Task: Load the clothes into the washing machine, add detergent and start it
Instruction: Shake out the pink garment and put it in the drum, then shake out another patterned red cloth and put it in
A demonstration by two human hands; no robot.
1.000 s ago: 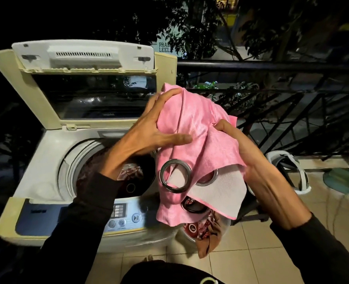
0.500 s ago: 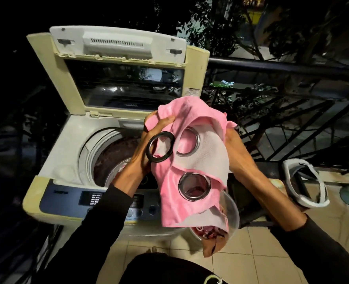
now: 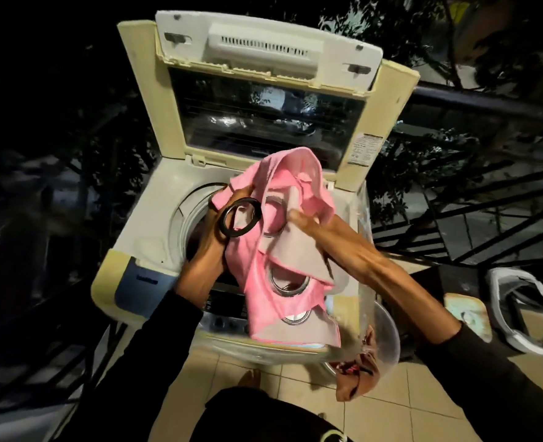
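Pink curtain (image 3: 290,250) w/ metal eyelet rings is bunched between both hands, held up over the front half of the washing machine (image 3: 155,218), lid up. Left hand (image 3: 214,237) grips the cloth's left edge, fingers curled round fabric just under the dark ring (image 3: 241,217). Right hand (image 3: 319,229) comes in from the right; fingers look fairly straight, pressing into the folds, but they're blurred, so can't tell if it pinches or only pushes.

Key relation: drum opening (image 3: 196,224) lies below & slightly beyond the left hand, partly hidden by that wrist and the cloth. So the drum is down-left of the bundle, nearer the left hand; right hand sits further off, over the machine's right rim. Curtain's long axis runs roughly vertical, top bunched at the hands, tail hanging toward the person over the control panel (image 3: 228,309), outside the tub.

Judgement: next move prob. needs the bundle shifted left & down, w/ the hanging tail gathered in first or it drapes over the panel. Rings could clack on the rim.

Clear tub (image 3: 388,339) w/ more clothes sits below the right forearm.
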